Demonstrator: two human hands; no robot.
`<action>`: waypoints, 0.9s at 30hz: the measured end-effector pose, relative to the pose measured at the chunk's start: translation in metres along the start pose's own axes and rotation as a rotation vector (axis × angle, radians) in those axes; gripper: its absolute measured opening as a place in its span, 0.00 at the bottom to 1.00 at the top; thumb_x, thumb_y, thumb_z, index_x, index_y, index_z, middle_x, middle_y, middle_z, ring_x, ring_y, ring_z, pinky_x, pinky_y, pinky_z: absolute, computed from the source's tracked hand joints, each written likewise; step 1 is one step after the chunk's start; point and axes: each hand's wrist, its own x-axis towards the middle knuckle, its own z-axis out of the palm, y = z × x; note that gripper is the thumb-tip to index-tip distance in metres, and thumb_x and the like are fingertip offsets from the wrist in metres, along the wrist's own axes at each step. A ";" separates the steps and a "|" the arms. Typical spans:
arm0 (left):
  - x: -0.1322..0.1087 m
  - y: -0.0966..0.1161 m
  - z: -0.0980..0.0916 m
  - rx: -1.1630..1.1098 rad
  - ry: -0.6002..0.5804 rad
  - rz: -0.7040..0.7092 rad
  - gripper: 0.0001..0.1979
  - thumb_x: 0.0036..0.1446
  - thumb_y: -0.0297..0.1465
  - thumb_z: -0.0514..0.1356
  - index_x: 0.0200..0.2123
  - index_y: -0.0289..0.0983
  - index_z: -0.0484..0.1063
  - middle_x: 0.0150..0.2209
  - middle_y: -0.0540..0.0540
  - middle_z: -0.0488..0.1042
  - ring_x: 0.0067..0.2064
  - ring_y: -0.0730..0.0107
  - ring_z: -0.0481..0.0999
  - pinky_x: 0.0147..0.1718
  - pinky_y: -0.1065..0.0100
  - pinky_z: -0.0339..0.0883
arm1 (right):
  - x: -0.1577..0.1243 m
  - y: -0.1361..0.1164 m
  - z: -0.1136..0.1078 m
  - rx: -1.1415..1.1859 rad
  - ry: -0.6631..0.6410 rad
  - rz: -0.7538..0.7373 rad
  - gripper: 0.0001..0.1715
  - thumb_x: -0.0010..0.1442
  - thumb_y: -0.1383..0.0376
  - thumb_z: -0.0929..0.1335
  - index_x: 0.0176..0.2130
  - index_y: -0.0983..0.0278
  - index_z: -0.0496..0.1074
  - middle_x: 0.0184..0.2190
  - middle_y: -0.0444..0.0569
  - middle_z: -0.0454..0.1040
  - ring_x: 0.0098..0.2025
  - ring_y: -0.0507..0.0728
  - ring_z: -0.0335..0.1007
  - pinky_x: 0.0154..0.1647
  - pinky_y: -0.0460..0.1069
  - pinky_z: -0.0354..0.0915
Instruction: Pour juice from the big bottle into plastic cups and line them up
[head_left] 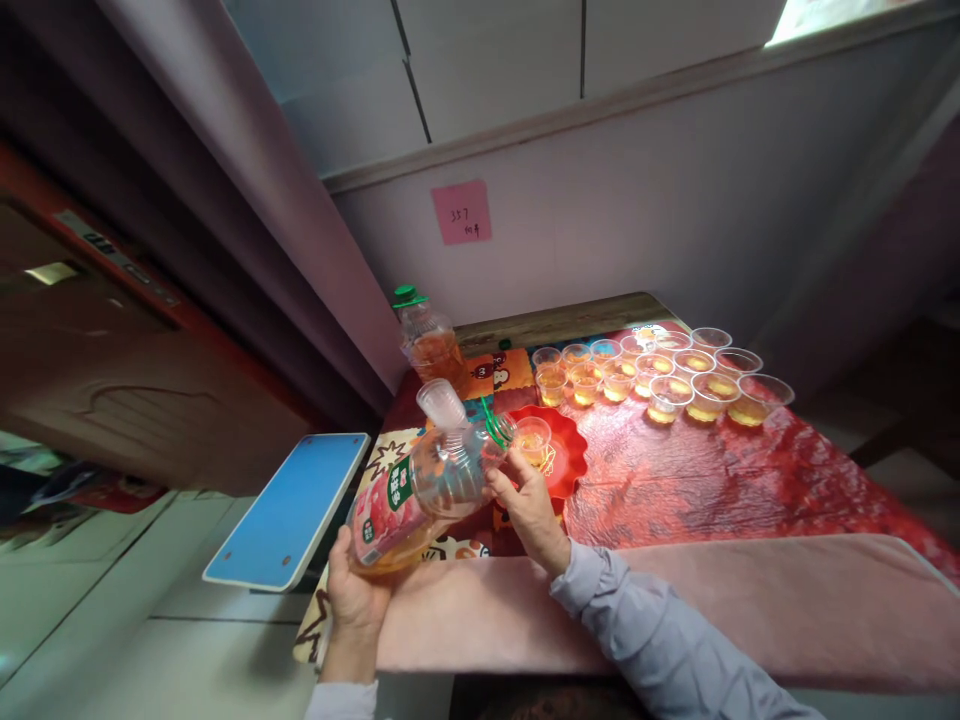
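Note:
A large clear juice bottle (391, 515) with a pink and green label lies tilted over the table, its neck pointing right. My left hand (356, 585) is wrapped around its base from below. Fingers of my right hand (532, 505) hold it close to the neck, where a green plastic handle (492, 424) sticks up. Just beyond the bottle mouth, a clear plastic cup (534, 436) with a little yellowish drink stands in a red scalloped dish (574, 458). Whether liquid is flowing cannot be made out.
Several cups of yellow drink (670, 398) stand in rows at the back right. Behind the held bottle are stacked clear cups (441, 403) and a second juice bottle (431, 345) with a green cap. A pink cloth (735, 600) covers the front edge; a blue-topped stool (292, 510) stands left.

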 end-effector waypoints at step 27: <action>0.012 -0.006 -0.024 -0.158 0.012 -0.073 0.21 0.59 0.47 0.64 0.48 0.39 0.84 0.41 0.41 0.86 0.43 0.49 0.84 0.48 0.48 0.78 | -0.005 -0.043 -0.025 -0.709 -0.196 -0.512 0.30 0.68 0.53 0.76 0.66 0.54 0.78 0.64 0.56 0.80 0.66 0.71 0.76 0.71 0.67 0.70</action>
